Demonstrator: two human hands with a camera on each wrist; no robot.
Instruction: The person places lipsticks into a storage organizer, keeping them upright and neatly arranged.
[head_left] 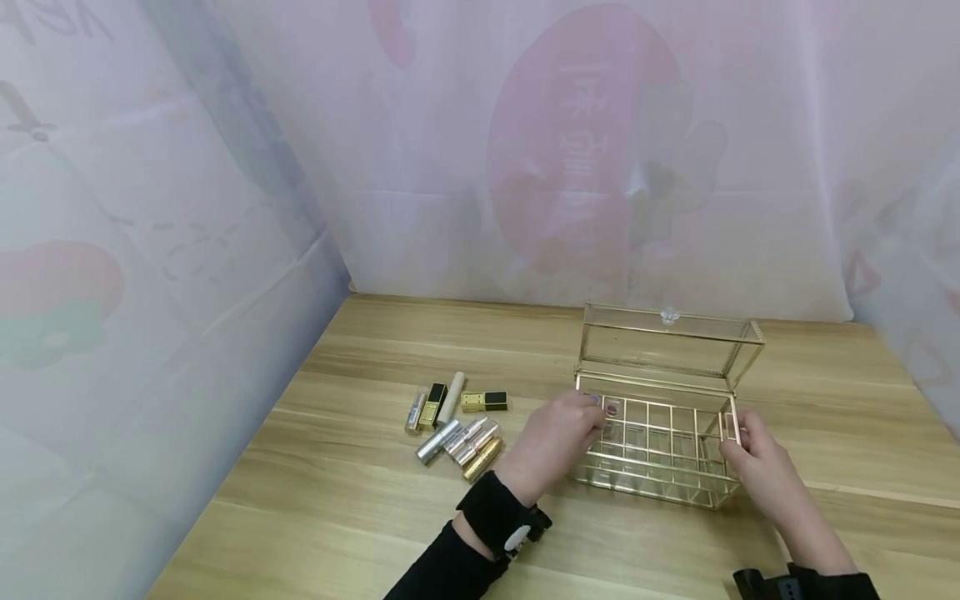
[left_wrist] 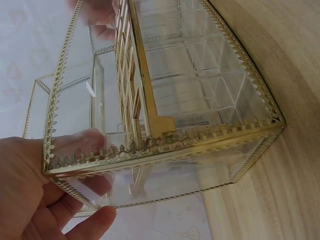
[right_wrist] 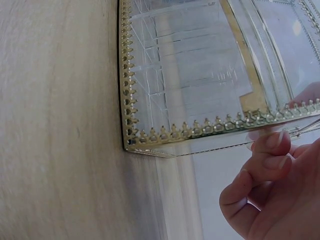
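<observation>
A glass box with gold metal edging [head_left: 652, 492] stands on the table, its hinged lid [head_left: 667, 342] raised at the back. Inside sits a gold-rimmed grid divider [head_left: 660, 425] with clear compartments. My left hand [head_left: 558, 429] grips the box's left end; in the left wrist view its thumb lies along the upper edge and its fingers curl by the end pane. At the opposite end, my right hand [head_left: 765, 462] pinches the right wall near the top. Its curled fingers show against the outer pane in the right wrist view [right_wrist: 270, 190].
Left of the box lies a loose group of lipstick tubes: a gold-and-black one [head_left: 483, 402], a white slim one [head_left: 452, 398], a silver one [head_left: 438, 442], a gold one [head_left: 482, 458] and several others. A printed cloth [head_left: 420, 208] hangs behind the wooden table [head_left: 337, 517].
</observation>
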